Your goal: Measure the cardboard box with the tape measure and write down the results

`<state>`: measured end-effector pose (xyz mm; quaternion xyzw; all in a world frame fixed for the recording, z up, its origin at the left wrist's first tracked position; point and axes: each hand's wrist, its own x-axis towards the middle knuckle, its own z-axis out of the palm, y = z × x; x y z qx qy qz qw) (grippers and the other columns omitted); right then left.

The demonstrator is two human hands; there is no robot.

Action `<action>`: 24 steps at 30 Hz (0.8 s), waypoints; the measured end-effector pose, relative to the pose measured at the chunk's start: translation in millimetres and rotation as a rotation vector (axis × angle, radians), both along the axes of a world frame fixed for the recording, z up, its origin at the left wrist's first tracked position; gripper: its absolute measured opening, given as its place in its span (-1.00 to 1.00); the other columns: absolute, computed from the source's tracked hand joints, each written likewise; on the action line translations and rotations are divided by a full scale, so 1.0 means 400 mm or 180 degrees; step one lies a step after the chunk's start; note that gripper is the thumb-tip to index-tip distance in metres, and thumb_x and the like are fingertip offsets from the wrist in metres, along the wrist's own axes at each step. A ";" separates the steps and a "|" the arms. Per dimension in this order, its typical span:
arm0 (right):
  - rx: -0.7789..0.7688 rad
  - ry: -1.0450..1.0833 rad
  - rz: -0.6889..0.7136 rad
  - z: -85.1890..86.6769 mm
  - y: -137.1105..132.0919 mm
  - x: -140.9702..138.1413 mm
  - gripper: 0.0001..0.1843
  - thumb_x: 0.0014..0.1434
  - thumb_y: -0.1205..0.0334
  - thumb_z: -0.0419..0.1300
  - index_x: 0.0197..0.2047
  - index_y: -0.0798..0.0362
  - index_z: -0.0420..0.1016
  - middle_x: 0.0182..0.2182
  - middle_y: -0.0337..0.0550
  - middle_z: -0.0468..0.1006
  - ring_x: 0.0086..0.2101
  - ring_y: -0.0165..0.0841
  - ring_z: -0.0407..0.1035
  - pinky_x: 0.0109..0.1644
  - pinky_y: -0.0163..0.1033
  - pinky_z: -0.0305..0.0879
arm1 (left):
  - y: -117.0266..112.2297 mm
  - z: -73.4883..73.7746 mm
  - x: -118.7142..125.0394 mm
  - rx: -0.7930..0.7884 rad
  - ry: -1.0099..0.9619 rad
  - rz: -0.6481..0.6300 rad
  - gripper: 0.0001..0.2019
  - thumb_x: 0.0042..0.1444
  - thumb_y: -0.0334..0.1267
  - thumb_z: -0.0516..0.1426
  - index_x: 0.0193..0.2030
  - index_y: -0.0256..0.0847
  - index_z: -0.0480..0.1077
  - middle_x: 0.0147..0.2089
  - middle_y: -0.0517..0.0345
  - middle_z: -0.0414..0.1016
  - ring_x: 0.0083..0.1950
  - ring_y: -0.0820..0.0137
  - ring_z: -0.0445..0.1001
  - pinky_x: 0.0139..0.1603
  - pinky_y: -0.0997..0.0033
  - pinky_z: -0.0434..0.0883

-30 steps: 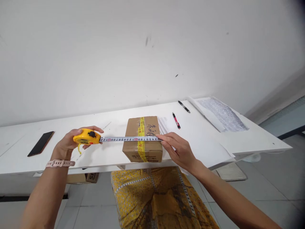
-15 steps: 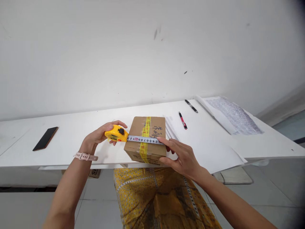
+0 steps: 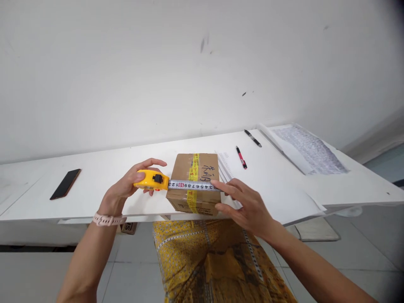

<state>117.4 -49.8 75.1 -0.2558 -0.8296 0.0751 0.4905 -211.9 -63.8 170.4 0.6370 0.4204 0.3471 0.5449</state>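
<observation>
One box, both sides busy: left hand grips the tape measure, right hand, fingers spread, touches the blade on top (keep it flat!).

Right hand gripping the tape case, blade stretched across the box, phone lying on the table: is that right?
Not quite: the left hand holds the tape case, as the head view shows. The blade is stretched across the box and the phone lies on the table.
</observation>
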 end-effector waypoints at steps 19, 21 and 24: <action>-0.0448 0.0166 -0.0282 -0.145 -0.063 0.020 -0.21 0.25 -0.13 0.15 0.44 -0.06 0.01 -0.02 0.09 0.39 -0.07 -0.08 0.35 -0.11 0.06 0.44 | -0.374 -0.319 0.225 -0.0138 -0.2349 0.1609 -0.26 -0.13 0.01 0.38 0.21 -0.10 0.32 -0.12 0.04 0.53 -0.31 0.18 0.62 -0.34 0.31 0.57; 0.0104 -0.0286 -0.0546 -0.166 -0.055 0.011 0.02 0.11 -0.21 0.27 0.47 -0.05 -0.09 0.09 0.19 0.33 0.05 0.03 0.29 -0.01 0.16 0.40 | -0.352 -0.305 0.245 -0.0234 -0.2349 0.1386 -0.26 -0.11 0.03 0.36 0.22 -0.11 0.31 -0.12 0.04 0.54 -0.33 0.17 0.62 -0.36 0.28 0.57; 0.0876 -0.0771 -0.0591 -0.178 -0.032 -0.004 0.06 0.11 -0.12 0.31 0.48 -0.09 -0.20 0.31 0.23 0.13 0.25 0.07 0.12 0.19 0.29 0.24 | -0.338 -0.305 0.271 -0.0383 -0.2345 0.1147 -0.30 -0.10 0.05 0.35 0.19 -0.11 0.33 -0.10 0.02 0.53 -0.34 0.17 0.62 -0.36 0.26 0.57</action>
